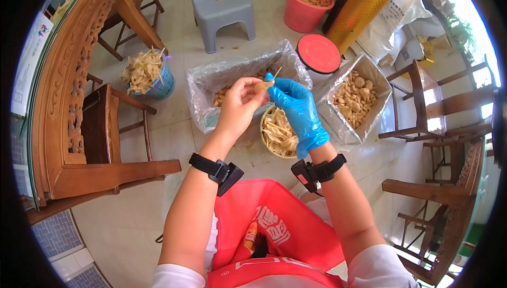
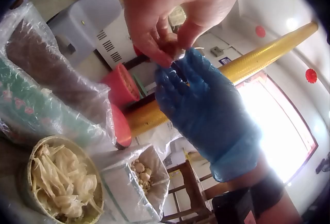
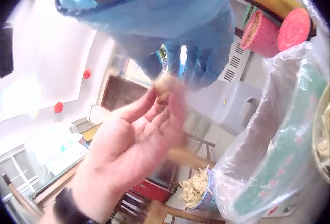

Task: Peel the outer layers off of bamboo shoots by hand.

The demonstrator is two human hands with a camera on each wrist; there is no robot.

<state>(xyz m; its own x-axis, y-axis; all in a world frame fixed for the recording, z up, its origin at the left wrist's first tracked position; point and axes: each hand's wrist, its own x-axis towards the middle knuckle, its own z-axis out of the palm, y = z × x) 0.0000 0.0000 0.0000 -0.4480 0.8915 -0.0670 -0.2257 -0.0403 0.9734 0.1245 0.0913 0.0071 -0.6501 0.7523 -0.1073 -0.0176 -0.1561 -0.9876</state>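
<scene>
A grey plastic stool (image 1: 221,9) stands at the far side, left of centre. A shiny gold column (image 1: 369,10) rises at the far right, near white sacks (image 1: 393,21). Carved brown wooden furniture (image 1: 58,103) lines the left; a brown wooden chair (image 1: 420,98) stands at the right.

There are two hands (image 1: 244,105) (image 1: 298,113), one blue glove (image 1: 305,124), two plastic-lined boxes (image 1: 199,90) (image 1: 382,103) and one grey chair (image 1: 224,8).
</scene>
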